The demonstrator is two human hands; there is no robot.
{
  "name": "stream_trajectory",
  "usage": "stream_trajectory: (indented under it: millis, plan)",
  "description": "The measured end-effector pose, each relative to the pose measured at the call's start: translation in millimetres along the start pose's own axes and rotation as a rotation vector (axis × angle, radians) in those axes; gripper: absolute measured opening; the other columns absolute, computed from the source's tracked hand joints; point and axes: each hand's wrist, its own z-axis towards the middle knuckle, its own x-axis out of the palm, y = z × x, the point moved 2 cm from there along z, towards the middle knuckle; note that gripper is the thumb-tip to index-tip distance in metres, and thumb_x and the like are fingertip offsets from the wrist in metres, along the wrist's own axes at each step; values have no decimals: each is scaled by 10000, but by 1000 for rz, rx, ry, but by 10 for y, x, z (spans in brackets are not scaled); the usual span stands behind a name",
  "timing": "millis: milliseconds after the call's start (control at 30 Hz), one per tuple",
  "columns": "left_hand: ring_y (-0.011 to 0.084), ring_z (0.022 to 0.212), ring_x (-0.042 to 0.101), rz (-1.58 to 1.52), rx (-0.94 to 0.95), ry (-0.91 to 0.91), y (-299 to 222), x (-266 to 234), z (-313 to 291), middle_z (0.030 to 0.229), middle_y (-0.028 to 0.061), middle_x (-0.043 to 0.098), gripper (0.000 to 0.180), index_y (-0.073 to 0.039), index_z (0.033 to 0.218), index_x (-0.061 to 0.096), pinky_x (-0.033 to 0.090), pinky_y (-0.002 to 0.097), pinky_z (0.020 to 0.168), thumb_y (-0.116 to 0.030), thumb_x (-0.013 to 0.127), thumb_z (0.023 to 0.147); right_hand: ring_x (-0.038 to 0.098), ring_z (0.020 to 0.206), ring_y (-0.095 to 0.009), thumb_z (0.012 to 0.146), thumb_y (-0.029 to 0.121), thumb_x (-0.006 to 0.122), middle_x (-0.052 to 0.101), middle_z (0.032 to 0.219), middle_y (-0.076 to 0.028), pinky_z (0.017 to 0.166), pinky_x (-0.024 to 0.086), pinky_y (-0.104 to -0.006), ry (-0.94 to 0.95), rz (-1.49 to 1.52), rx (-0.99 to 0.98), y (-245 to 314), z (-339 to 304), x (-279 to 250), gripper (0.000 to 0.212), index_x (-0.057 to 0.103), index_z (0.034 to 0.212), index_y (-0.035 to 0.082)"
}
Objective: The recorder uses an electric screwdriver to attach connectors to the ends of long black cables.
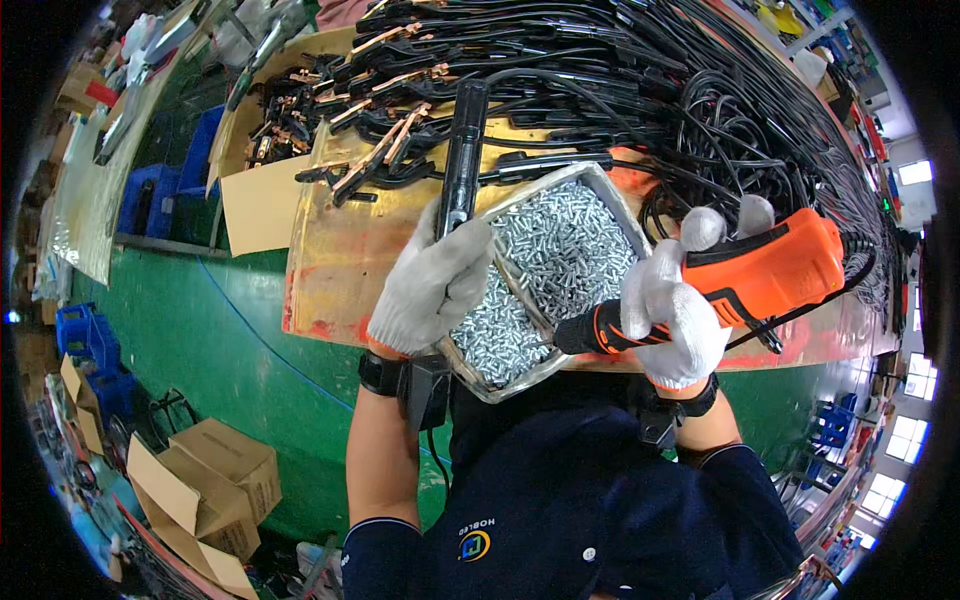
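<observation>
As L fingers (pixel 463 290) grip blk handle (pixel 463 150), R fingers (pixel 655 290) orange driver (pixel 775 268), stained tbl (pixel 345 250), grn flr (pixel 270 325), boxes (pixel 235 460)

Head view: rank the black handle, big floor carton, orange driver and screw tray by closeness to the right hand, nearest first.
From the right hand:
1. Orange driver: held in it.
2. Screw tray: just to its left.
3. Black handle: farther left, in the left hand.
4. Big floor carton: far off, lower left.
</observation>
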Motion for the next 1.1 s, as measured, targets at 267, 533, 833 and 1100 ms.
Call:
stream_trajectory:
  millis: [267,533,833,1100]
  plan:
    - [35,430,379,-5,46,20,-24,14,-29,615,-37,448,184,-86,1026,431,275,199,352,-119,601,963,518,511,-201,839,-56,544,543,797,-109,483,490,-325,-88,4,-57,2,7,72,558,329,1326,112]
    - [40,421,393,-52,38,-35,106,227,-196,604,-49,442,164,-98,1042,479,304,199,360,-186,598,970,403,656,-99,934,154,594,502,880,-37,589,371,-248,-339,220,-10,80,176,-294,426,454,1330,82]
    - [77,397,387,309,535,-98,352,490,-346,555,-25,418,356,-104,827,464,302,212,355,-391,451,1038,514,743,-98,917,-11,584,583,1075,-54,615,496,-251,-302,645,-52,113,517,-428,400,520,1288,126]
    - [91,434,416,1,153,-199,500,585,-356,657,14,517,728,-99,1064,480,301,227,373,-771,225,945,545,766,-108,912,-7,599,597,1071,-62,617,505,-264,-309,663,-109,123,526,-409,426,513,1302,141]
